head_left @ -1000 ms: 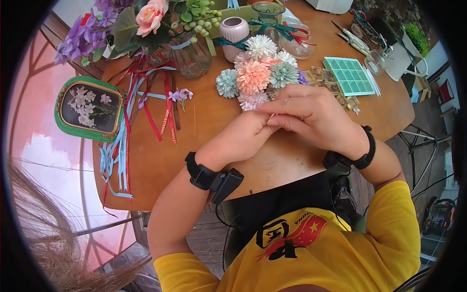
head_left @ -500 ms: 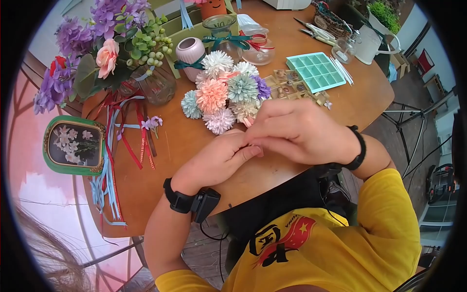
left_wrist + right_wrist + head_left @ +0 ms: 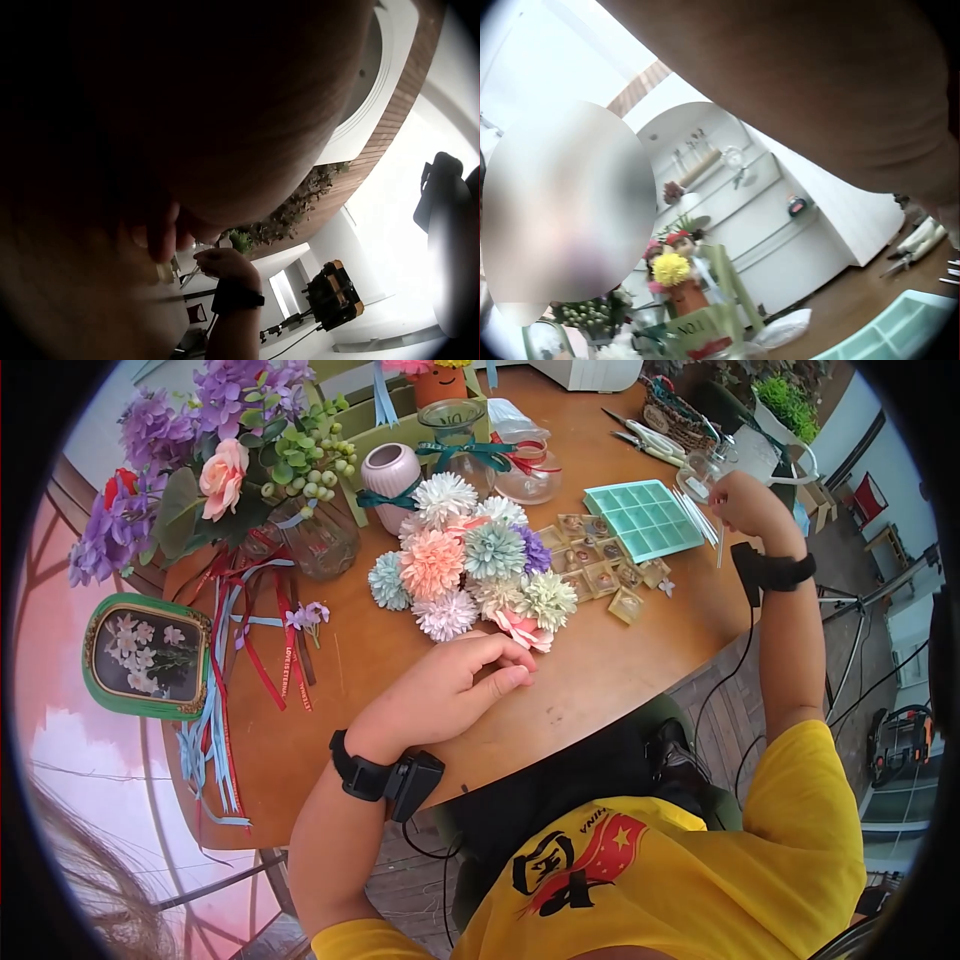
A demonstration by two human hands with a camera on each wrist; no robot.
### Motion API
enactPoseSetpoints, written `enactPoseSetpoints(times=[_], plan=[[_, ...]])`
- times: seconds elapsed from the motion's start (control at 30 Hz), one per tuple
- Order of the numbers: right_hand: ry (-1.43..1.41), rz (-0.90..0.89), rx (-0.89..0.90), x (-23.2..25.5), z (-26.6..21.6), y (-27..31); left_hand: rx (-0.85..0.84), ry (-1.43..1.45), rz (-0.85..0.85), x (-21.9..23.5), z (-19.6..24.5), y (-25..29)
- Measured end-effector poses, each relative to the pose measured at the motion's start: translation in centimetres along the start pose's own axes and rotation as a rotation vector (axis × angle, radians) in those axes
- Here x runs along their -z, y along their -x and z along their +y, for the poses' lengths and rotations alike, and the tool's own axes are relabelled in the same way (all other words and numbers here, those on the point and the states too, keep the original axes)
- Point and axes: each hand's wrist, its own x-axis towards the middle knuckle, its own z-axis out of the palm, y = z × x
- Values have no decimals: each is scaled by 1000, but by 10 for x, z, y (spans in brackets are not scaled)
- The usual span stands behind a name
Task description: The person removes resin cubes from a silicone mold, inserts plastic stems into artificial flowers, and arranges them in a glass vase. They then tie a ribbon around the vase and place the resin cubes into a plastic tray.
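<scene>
In the head view my left hand (image 3: 455,685) lies over the near part of the table, its fingers curled inward and the thumb stretched along them. I cannot tell whether something small is inside it. Just beyond its knuckles is a pink flower (image 3: 522,630) at the edge of a cluster of pompom flowers (image 3: 432,560). My right hand (image 3: 755,510) is out at the far right with bent fingers, pinching a thin white stick (image 3: 720,550) that points down. Beside it several white sticks (image 3: 695,518) lie along a mint-green compartment tray (image 3: 645,520). The left wrist view is mostly dark.
Small clear square boxes (image 3: 600,578) lie left of the tray. Behind the flowers stand a pink vase (image 3: 390,470) and glass vases (image 3: 455,435). Ribbons (image 3: 225,690) and a green picture frame (image 3: 95,660) occupy the left side. Pliers (image 3: 650,445) lie at the back right.
The hands were together in front of the flowers; my right hand has left and reached out right to the white sticks. The left hand has stayed by the flowers. The head view has shifted.
</scene>
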Motion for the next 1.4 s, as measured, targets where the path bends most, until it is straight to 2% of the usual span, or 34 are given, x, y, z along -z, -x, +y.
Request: enactPoseSetpoints(times=[0.1, 0.13, 0.33, 0.43, 0.47, 0.7, 0.8, 0.9, 1.0, 1.1, 1.13, 1.2, 1.27, 1.37, 1.4], plan=[[55, -42, -16, -17, 21, -30, -5, 18, 16, 0, 1, 0], [10, 8, -49, -24, 29, -38, -14, 17, 16, 0, 0, 0], [15, 69, -150, -32, 27, -52, -44, 3, 15, 0, -3, 0], [111, 207, 19, -40, 47, -68, -48, -1, 17, -1, -5, 1], [41, 236, -3, -35, 36, -61, -54, -15, 17, -1, -5, 1], [-295, 343, 331, 13, -97, 17, -50, 7, 6, 1, -5, 1], [-290, 354, 591, 18, -144, 30, -54, 48, 10, 0, -7, 1], [-324, 328, 675, 7, -189, 33, -48, 52, 0, 1, -8, 1], [-363, 331, 661, -12, -220, 18, -55, 55, 4, 0, -9, 1], [-129, 802, 1004, -26, -242, 4, -111, -8, 10, 1, -11, 1], [-97, 839, 1075, -25, -250, 3, -111, -7, 18, 1, -11, 2], [132, 956, 1075, -13, -258, 15, -111, -3, 26, 0, -10, 2], [11, 891, 971, -29, -249, -10, -139, -12, 19, 1, -13, 2], [-111, 876, 748, -40, -238, -19, -145, 5, 28, 1, -13, 3], [-120, 728, 692, -36, -239, -15, -139, 12, 25, 0, -13, 3]])
